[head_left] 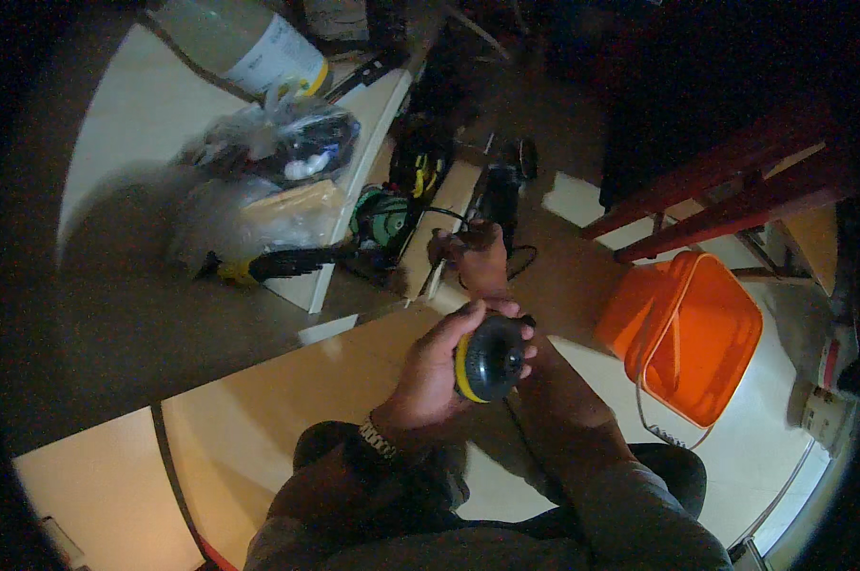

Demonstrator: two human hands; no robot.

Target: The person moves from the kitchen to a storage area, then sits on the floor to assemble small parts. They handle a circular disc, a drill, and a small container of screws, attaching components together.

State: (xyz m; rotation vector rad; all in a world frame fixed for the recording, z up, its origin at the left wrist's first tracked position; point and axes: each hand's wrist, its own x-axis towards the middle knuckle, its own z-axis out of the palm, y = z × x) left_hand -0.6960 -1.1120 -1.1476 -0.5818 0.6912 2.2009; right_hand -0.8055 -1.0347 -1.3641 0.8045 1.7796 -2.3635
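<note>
A round black device with a yellow band and a small hub at its centre [493,359] is held by my left hand [430,366], the fingers wrapped round its far side. Its exact kind does not show. A watch sits on that wrist. Farther out, beyond the device, reaches my right hand [480,255], over the edge of an open cardboard box [449,205]. Its fingers are curled and dim, and what they grip is hard to make out. A thin black cord [522,262] loops beside them. In the box lie a green coil-like thing [384,213] and yellow-and-black items [424,176].
An orange bucket [630,309] with a wire handle stands at right, under a red wooden frame [734,205]. On the white tabletop [126,114] at left are plastic bags [306,143], a large labelled bottle [273,57] and a black-and-yellow brush-like tool [268,266].
</note>
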